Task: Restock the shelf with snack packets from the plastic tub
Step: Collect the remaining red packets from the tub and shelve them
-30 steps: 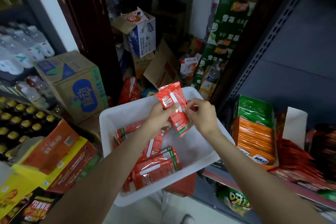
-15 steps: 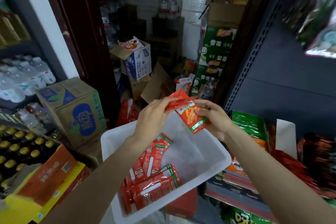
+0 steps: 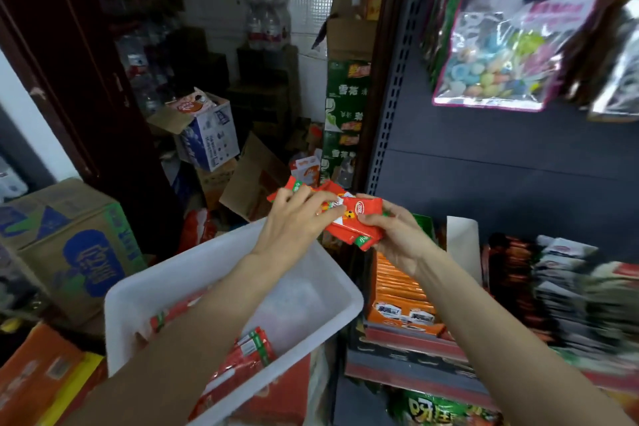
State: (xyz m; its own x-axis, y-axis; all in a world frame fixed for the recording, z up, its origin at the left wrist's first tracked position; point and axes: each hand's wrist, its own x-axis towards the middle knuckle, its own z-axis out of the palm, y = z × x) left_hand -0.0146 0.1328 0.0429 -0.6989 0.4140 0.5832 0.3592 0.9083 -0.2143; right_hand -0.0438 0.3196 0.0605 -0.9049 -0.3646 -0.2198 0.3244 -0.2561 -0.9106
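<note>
Red snack packets (image 3: 349, 218) sit clutched between both hands — left hand (image 3: 297, 221) on top, right hand (image 3: 397, 235) beneath. More lie in the white tub (image 3: 311, 287) below.

Open room is left above the white tub (image 3: 339, 294), up along the bare grey back panel (image 3: 484, 183) of the shelf. To the right of the tub, the shelf is filled by a row of orange packets (image 3: 401, 294) against a white divider (image 3: 461, 245), with dark packets (image 3: 560, 287) beyond. Higher up, the panel is covered by hanging bags (image 3: 501, 45). Left of the tub, the way is closed by a cardboard box (image 3: 69, 245). Inside the tub, red packets (image 3: 242, 360) occupy the near end; its far end is bare.
</note>
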